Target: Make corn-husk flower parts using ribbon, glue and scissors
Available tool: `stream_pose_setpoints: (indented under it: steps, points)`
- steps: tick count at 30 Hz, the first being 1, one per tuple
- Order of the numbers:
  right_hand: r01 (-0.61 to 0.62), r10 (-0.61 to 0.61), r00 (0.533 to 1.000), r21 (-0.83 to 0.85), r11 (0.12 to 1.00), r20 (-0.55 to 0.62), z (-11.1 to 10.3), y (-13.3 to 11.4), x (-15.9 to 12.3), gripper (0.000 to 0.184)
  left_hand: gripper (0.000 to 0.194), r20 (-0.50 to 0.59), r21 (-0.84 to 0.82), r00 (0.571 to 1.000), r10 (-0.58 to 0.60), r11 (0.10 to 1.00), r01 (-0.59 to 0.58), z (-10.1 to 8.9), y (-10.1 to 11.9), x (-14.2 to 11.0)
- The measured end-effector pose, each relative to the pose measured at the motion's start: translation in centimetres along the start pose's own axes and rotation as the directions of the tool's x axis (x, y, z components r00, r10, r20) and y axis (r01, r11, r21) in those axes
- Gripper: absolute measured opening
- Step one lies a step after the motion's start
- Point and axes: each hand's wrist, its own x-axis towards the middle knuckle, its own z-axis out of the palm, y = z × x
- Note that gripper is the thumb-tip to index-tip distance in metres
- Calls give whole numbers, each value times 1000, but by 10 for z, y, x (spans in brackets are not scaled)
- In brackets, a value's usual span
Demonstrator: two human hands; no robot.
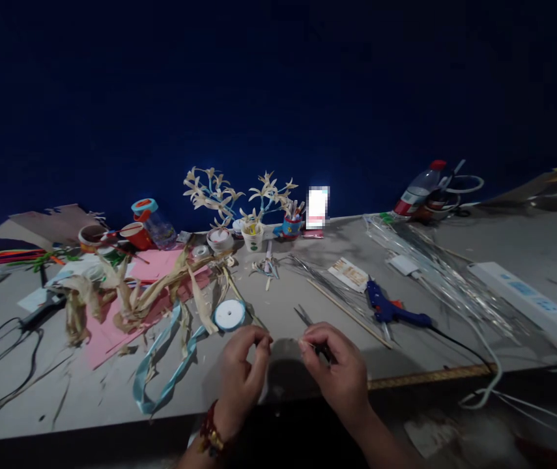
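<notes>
My left hand [245,366] is closed above the front of the table, thumb and forefinger brought together. Whatever it pinches is too small to make out. Facing it across a small gap, my right hand [337,372] is also closed in a pinch, with its fingertip contents unclear. The blades of a pair of scissors [303,315] stick out past my right forefinger. A dark part shows between thumb and fingers; I cannot tell whether the hand holds the scissors or they lie beneath. Left of my left hand lies a spool [230,315] with light blue ribbon [147,391].
Dried husks [134,306] lie over pink paper [99,345] at left. Pale flower stems [253,208] stand in cups at the back. At right are a blue glue gun [395,311] with a cord, a wooden stick [349,312], bundled wires [434,280] and a power strip [527,299].
</notes>
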Motion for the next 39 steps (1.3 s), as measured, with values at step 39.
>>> stream_pose_setpoints:
  steps: [39]
  points:
    - [70, -22, 913, -102, 992, 408, -7, 0, 17, 13, 21, 84, 141, 985, 148, 977, -159, -3, 11, -2]
